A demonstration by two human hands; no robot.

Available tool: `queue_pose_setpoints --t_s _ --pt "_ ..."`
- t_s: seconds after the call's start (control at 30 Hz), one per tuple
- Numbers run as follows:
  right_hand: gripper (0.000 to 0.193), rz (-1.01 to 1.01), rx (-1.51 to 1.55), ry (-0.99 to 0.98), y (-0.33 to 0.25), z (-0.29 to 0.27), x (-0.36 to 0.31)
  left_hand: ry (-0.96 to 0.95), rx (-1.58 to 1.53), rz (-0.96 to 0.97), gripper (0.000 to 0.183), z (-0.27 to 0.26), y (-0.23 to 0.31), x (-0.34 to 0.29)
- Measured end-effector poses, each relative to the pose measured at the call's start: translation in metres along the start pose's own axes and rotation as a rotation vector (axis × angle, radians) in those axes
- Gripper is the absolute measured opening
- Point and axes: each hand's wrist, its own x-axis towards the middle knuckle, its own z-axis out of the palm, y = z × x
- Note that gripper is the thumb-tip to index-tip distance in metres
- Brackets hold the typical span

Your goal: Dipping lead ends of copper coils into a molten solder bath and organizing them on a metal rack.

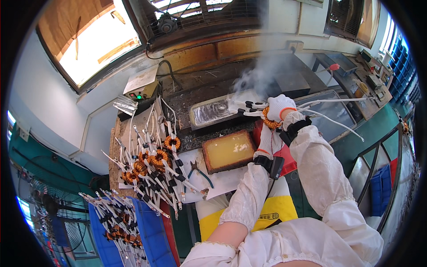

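Both my hands wear white gloves with orange cuff bands. My right hand (283, 107) is closed on a ring-shaped copper coil (269, 118) with white sleeved leads. From below, my left hand (268, 141) grips the same coil; its fingertips are partly hidden. The coil's black-banded leads (250, 108) point left to the right end of a metal pot of shiny molten metal (211, 112), where smoke hides their tips. Other long white leads (333, 107) trail off to the right. Just nearer than the pot lies a rectangular tray of yellowish liquid (229, 150).
Many similar coils (158, 158) are heaped at the left of the bench, beside pliers (199, 174). A blue bin (153, 231) holds more coils at lower left. A red container (289, 159) sits by my left wrist. A control box (141, 84) stands behind the heap.
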Motion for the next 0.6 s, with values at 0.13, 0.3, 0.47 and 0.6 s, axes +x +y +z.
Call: queue_pose_setpoints --t_s 0.13,0.3,0.47,0.6 --pt "0.038 -0.002 -0.014 -0.029 -0.002 -0.003 -0.002 -0.103 -0.12 -0.058 0.062 -0.012 0.001 0.003" --pt "0.045 0.012 0.006 -0.032 0.008 0.006 0.006 -0.103 -0.1 -0.043 0.058 -0.008 -0.003 0.003" --pt "0.044 -0.004 0.045 0.044 0.002 0.007 -0.001 -0.06 -0.034 -0.022 0.051 -0.019 0.007 0.006" --pt "0.044 0.01 0.053 0.026 0.009 0.008 -0.004 -0.045 0.063 0.013 0.048 -0.012 0.001 0.006"
